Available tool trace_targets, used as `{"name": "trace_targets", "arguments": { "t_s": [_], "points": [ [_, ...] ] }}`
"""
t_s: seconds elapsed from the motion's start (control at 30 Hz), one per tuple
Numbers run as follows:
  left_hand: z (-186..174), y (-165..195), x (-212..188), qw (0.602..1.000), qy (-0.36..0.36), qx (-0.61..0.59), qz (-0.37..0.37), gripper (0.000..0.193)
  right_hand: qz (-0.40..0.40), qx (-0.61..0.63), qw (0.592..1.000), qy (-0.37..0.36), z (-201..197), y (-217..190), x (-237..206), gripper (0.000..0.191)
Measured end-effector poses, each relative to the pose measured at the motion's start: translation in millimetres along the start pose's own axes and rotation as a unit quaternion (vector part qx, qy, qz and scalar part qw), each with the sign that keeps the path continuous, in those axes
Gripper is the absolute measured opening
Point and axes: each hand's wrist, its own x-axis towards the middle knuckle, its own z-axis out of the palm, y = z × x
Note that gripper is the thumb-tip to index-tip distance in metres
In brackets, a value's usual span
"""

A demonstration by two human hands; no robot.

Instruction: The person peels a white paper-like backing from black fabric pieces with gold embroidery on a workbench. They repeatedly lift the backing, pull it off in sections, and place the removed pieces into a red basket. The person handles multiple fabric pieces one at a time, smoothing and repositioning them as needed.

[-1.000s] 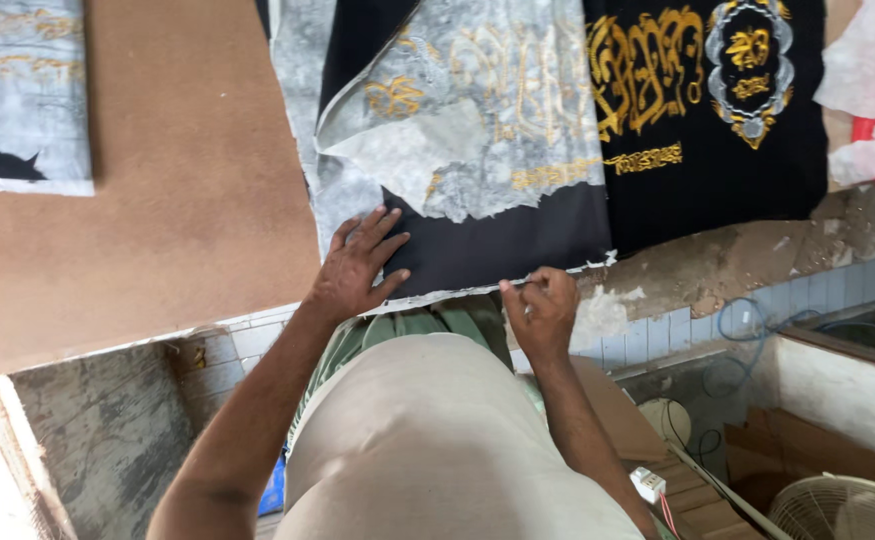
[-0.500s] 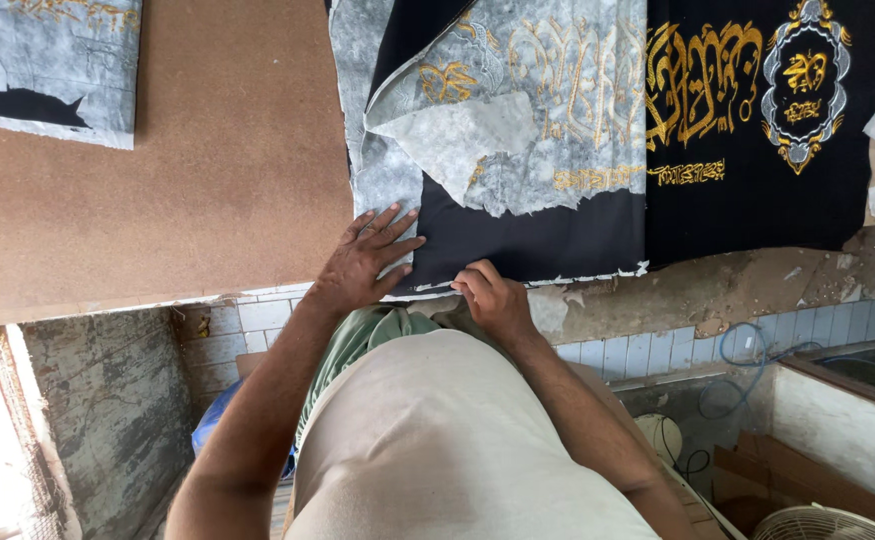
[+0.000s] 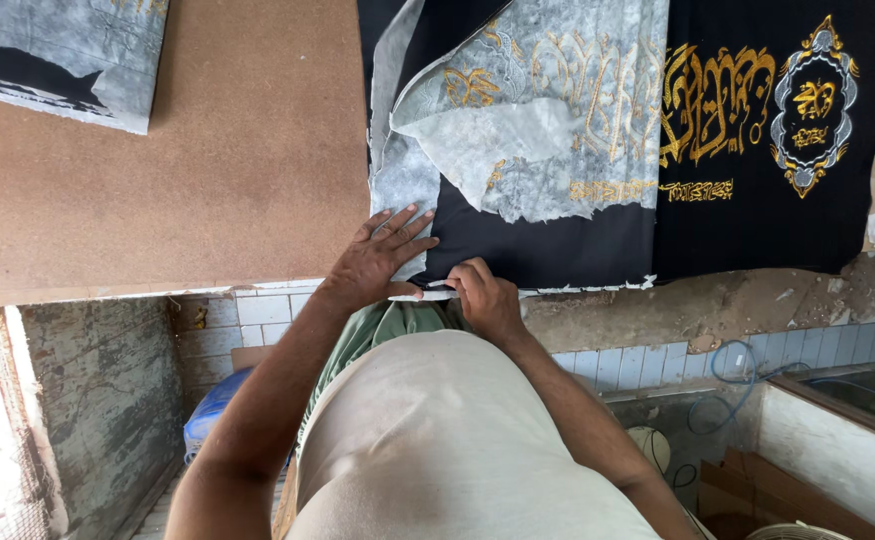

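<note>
Black gold-embroidered cloth with grey-white paper backing is laid at brown worktop's near edge. Left hand is pressed flat, fingers spread; right hand is pinched on the hem.

Matt black cloth with glossy gold embroidery, rough brown board.

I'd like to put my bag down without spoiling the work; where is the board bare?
The brown board is bare between the grey piece and the black embroidered cloth. The near edge is crowded where the left hand and right hand work.
</note>
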Motion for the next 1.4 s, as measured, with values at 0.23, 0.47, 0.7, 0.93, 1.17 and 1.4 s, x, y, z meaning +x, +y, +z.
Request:
{"name": "trace_targets", "arguments": {
  "t_s": [0.23,0.47,0.7,0.93,1.17,1.4],
  "points": [
    [8,2,0,0.998,0.01,0.057,0.001,0.093,0.069,-0.059,0.993,0.069,2,26,-13,0.005],
    [-1,4,5,1.0,-0.013,-0.001,-0.005,0.088,0.218,-0.228,0.907,0.279,-86,67,-45,0.017],
    [-8,6,8,0.999,-0.038,-0.034,-0.009,0.087,-0.066,-0.109,0.99,0.06,-51,23,-24,0.045],
    [-7,14,7,0.996,-0.082,0.036,-0.027,0.087,-0.149,-0.09,0.984,-0.035,-6,4,-7,0.011],
    [-13,16,7,0.997,-0.064,0.037,-0.019,0.09,0.105,-0.067,0.977,0.174,-43,20,-27,0.007],
    [-2,43,26,0.991,-0.077,0.04,-0.103,0.092,-0.042,-0.127,0.988,0.074,-42,14,-40,0.04]
  ]
}}
